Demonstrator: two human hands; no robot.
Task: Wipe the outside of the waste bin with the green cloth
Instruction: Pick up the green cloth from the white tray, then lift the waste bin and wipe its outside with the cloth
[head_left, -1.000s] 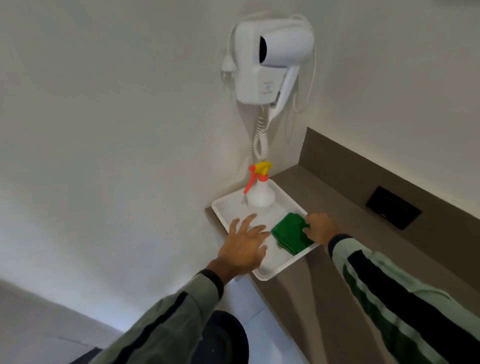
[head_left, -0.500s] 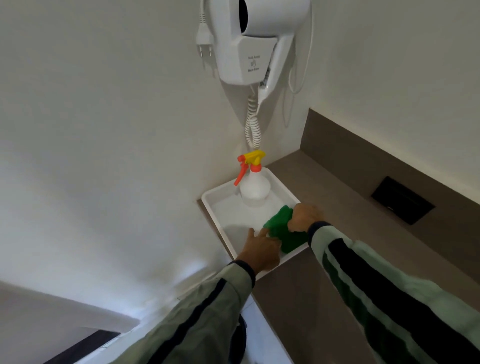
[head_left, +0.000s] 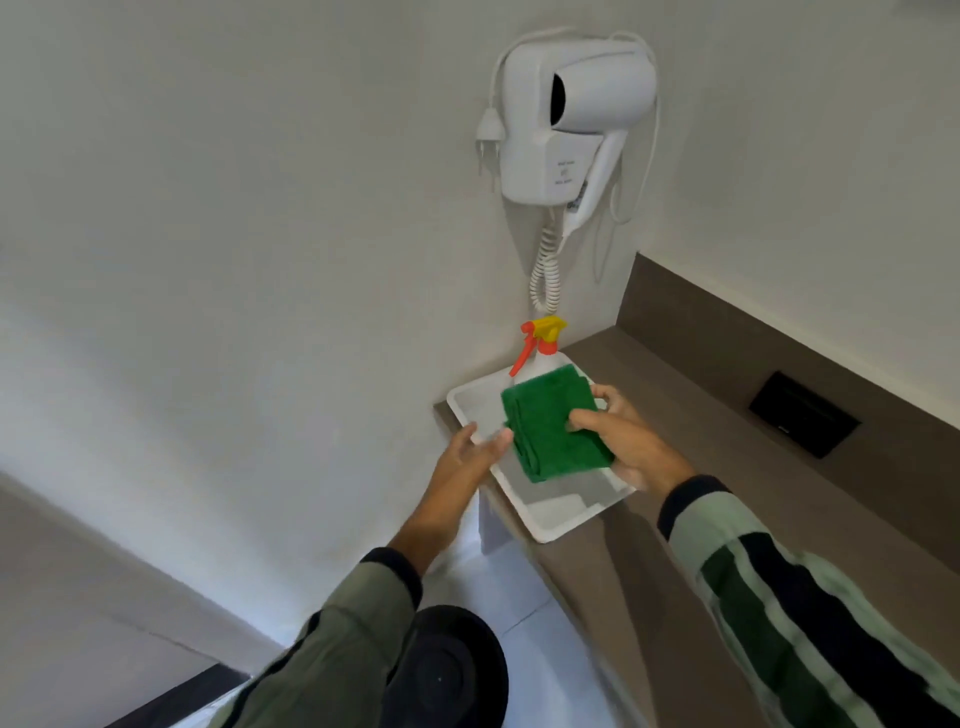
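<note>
- My right hand (head_left: 631, 447) grips the folded green cloth (head_left: 556, 423) above the tray (head_left: 558, 519).
- My left hand (head_left: 467, 457) is spread wide, fingertips touching the cloth's edge.
- The hair dryer (head_left: 571, 114) label is too small to read.

The cloth (head_left: 556, 423) hides most of the spray bottle (head_left: 540, 345), and the left sleeve (head_left: 332, 644) covers part of the bin (head_left: 452, 670) at the frame's bottom.
</note>
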